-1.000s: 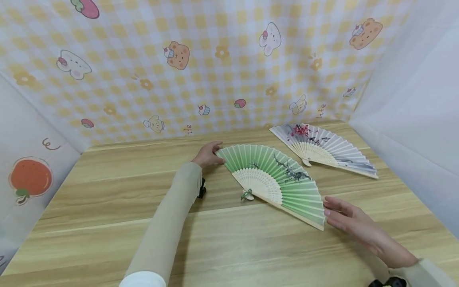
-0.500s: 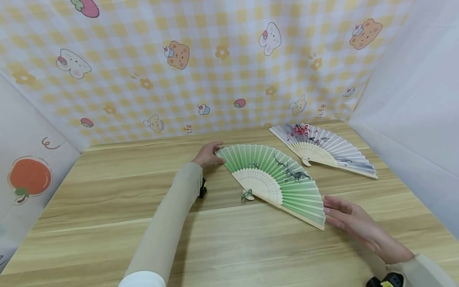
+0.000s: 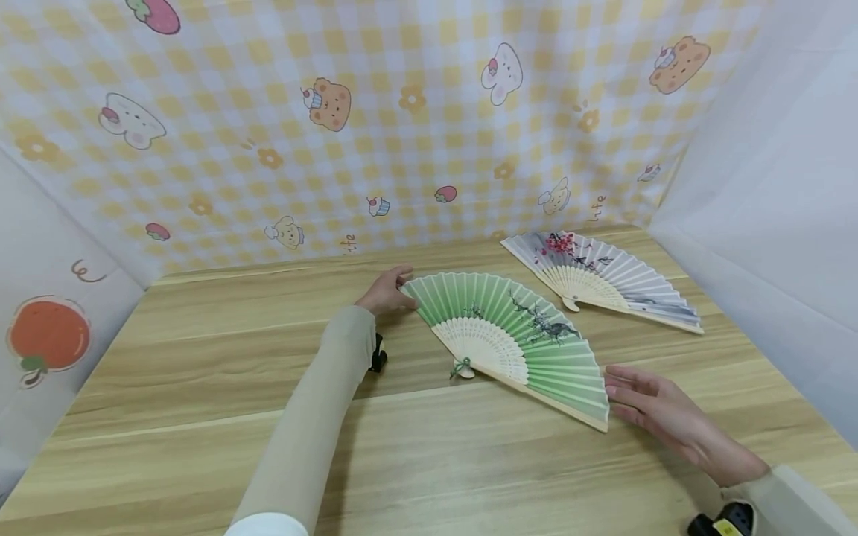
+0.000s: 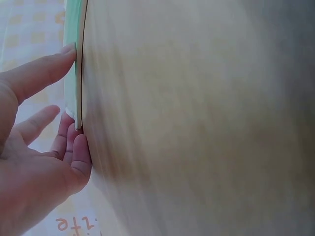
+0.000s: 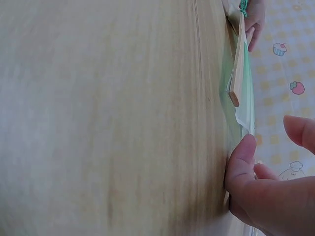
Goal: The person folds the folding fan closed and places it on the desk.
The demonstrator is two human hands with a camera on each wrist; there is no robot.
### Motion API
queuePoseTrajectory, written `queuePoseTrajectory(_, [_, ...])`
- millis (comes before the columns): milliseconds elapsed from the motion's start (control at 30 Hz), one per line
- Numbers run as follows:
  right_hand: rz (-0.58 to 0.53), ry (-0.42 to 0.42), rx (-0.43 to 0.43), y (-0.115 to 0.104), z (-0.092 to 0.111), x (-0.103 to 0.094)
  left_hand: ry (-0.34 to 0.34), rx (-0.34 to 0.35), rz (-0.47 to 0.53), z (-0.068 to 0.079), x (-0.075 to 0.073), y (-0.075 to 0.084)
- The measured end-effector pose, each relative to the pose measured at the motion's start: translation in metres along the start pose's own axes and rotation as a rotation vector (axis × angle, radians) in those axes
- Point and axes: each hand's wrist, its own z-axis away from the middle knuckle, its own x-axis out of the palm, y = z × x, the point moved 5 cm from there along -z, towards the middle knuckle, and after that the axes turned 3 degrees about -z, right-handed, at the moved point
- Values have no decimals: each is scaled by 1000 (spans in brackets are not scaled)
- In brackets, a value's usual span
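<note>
A green folding fan (image 3: 496, 320) with dark branch artwork lies spread on the wooden table, a green cord at its pivot. At its upper left corner rests my left hand (image 3: 387, 292). In the left wrist view, the thumb touches the fan's outer rib (image 4: 78, 64) and the other fingertips lie by its end. My right hand (image 3: 670, 417) is at the lower right edge with its fingers loosely bent. In the right wrist view, a fingertip meets the pleated edge (image 5: 246, 118) while the thumb stands well apart.
Behind and right of the green fan, a second folding fan (image 3: 596, 279), pale grey with pink blossoms, lies spread out. A yellow checked cloth (image 3: 402, 149) hangs along the table's (image 3: 201, 357) far edge. White cloth walls stand at both sides.
My right hand has eased slightly, its thumb shifting at the fan's edge. Left hand and both fans stay in place. The head view has tilted a little.
</note>
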Motion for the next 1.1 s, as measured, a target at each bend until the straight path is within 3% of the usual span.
queuePoseTrajectory(1100, [-39, 53, 17, -1, -2, -1, 49, -69, 41, 0, 1, 1])
